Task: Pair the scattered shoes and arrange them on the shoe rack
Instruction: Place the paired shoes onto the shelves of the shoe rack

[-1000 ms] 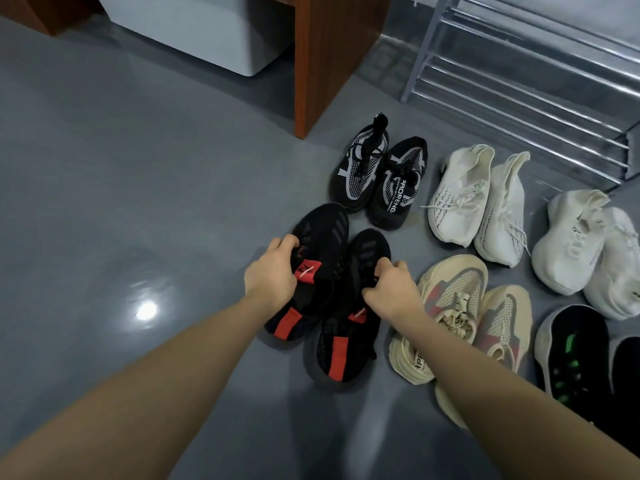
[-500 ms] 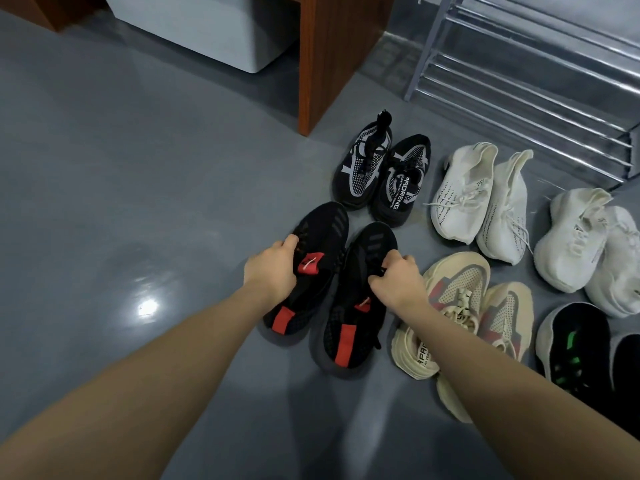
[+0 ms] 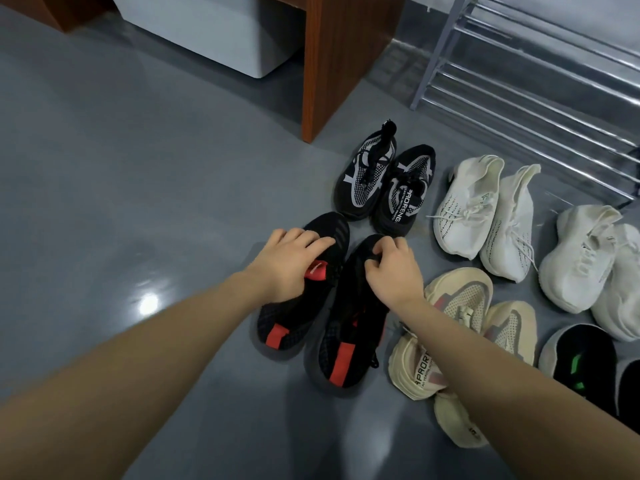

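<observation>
Two black shoes with red patches lie side by side on the grey floor, toes pointing away. My left hand (image 3: 291,265) grips the upper of the left black-and-red shoe (image 3: 287,327). The fingers of my right hand (image 3: 391,268) are curled round the upper of the right black-and-red shoe (image 3: 346,351). Both soles seem to be on the floor. The chrome shoe rack (image 3: 519,81) stands at the top right, and its visible bars hold no shoes.
More pairs sit on the floor to the right: black-and-white shoes (image 3: 367,178), white knit shoes (image 3: 467,209), another white pair (image 3: 581,261), beige shoes (image 3: 460,299) and a black shoe with green marks (image 3: 581,358). A wooden panel (image 3: 332,64) and a white box (image 3: 214,26) stand behind.
Both hands have slid forward along the black-and-red shoes towards the toes. The two shoes have shifted a little and lie closer to parallel.
</observation>
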`<state>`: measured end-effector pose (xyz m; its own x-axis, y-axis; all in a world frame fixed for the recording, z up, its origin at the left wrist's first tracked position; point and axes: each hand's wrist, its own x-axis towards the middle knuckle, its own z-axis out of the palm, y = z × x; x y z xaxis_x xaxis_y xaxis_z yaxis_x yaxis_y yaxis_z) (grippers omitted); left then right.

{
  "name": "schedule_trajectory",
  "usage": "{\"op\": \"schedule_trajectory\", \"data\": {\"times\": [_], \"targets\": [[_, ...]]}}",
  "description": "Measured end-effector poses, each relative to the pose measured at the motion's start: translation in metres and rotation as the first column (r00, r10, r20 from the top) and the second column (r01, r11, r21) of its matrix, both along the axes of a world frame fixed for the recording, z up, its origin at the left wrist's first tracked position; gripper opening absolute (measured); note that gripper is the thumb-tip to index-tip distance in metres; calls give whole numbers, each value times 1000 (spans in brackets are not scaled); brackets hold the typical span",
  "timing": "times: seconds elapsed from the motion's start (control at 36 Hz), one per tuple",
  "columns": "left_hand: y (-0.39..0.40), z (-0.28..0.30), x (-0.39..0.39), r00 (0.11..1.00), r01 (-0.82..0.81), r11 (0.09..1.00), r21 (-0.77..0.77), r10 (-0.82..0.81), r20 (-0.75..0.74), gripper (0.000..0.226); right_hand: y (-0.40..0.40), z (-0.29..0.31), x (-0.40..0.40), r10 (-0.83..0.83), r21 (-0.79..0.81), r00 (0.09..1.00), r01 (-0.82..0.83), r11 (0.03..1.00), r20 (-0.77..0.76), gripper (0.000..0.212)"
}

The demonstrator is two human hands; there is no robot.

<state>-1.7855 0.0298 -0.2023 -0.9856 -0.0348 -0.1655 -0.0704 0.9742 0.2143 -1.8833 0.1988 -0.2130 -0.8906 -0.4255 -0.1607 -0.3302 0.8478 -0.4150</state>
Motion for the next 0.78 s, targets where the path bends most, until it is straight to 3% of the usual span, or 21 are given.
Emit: {"op": "schedule_trajectory", "data": {"times": [0.08, 0.17, 0.39, 0.64, 0.78], "targets": [[-20, 18, -23, 994, 80, 996, -51, -76, 79, 73, -4, 9, -13, 6, -36, 1000, -5, 999, 17, 22], [-27, 35, -45, 998, 2, 997, -71, 3, 70, 68, -10, 19, -23, 10, -45, 999, -8, 999, 41, 19], [-28, 74, -84, 991, -131, 987, 95, 129, 29, 64, -28, 68, -48, -72, -90, 993, 80, 993, 94, 13], [-32, 106, -113, 996, -90, 984, 156, 88, 25, 54, -31, 111, -69, -174, -71, 979, 182, 981, 110, 11], [-29, 122, -129, 995, -101, 980, 173, 102, 5, 48, -29, 123, -81, -112, -54, 988, 118, 992, 107, 6]]}}
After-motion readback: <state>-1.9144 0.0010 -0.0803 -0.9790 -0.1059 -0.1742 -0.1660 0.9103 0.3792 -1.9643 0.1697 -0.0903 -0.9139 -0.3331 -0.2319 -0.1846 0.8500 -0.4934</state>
